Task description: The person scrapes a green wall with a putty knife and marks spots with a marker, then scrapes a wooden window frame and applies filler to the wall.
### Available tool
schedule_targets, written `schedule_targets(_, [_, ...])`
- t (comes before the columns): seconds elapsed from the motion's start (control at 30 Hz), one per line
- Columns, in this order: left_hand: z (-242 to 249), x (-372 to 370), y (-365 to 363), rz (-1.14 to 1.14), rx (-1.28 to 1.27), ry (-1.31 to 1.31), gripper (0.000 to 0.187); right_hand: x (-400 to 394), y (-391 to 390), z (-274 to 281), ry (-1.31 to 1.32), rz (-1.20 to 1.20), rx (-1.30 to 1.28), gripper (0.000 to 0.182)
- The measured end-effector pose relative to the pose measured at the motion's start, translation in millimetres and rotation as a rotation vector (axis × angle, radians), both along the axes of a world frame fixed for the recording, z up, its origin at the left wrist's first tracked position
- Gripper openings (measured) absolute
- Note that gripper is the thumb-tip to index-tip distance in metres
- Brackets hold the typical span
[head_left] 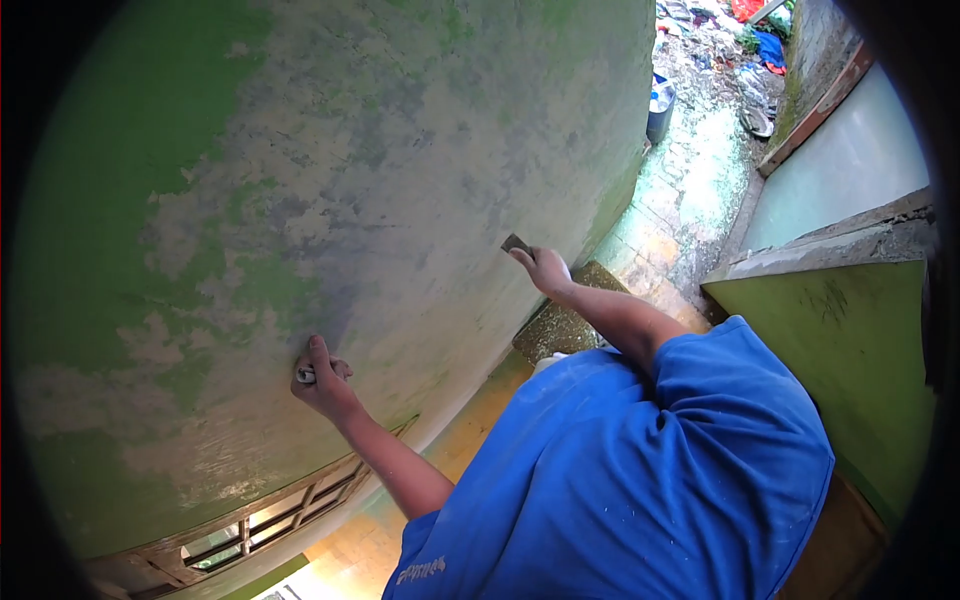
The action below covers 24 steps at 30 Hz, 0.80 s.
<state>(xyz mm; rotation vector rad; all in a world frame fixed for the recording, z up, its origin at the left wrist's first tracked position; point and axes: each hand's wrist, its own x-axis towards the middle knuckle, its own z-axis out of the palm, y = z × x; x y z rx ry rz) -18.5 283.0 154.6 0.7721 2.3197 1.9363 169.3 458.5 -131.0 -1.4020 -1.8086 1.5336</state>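
Observation:
In front of me is a wall (pixel 400 140) with green paint worn away to patchy grey and whitish areas. My right hand (pixel 545 270) is closed around a small scraper (pixel 515 244), whose flat dark blade points at the wall. Whether the blade touches the surface is hard to make out. Lower and to the left, my left hand (pixel 325 385) is closed near the wall on a small whitish rolled or crumpled piece (pixel 305 374); its kind does not show clearly.
A wooden-framed opening with bars (pixel 300 510) is low on the wall. A speckled block or step (pixel 570 315) stands below my right arm. Beyond lie a wet tiled passage (pixel 675 190), a dark bin (pixel 660 110) and scattered litter. A green low wall (pixel 830 330) rises at right.

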Motion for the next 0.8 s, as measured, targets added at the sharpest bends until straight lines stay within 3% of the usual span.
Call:
schedule_targets(0.17, [-2.1,1.8,-1.5,-0.006,-0.007,0.001,0.041,11.3,-2.1,-2.0,-0.001,-0.015,-0.028,0.064])
schedule_targets(0.37, [-3.8,0.7,-1.9,0.0,-0.007,0.0,0.041,51.1,-27.1,-44.4,-0.133,0.194,-0.045,0.057])
schedule_targets(0.5, [-6.3,-0.3,-2.4,-0.003,-0.008,0.016,0.041,6.6,-5.3,-4.9,0.013,0.015,0.013,0.06])
schedule_targets(0.8, [-2.8,2.3,-1.7,-0.025,0.002,0.001,0.04,13.3,-3.5,0.2,-0.052,0.063,-0.009,0.062])
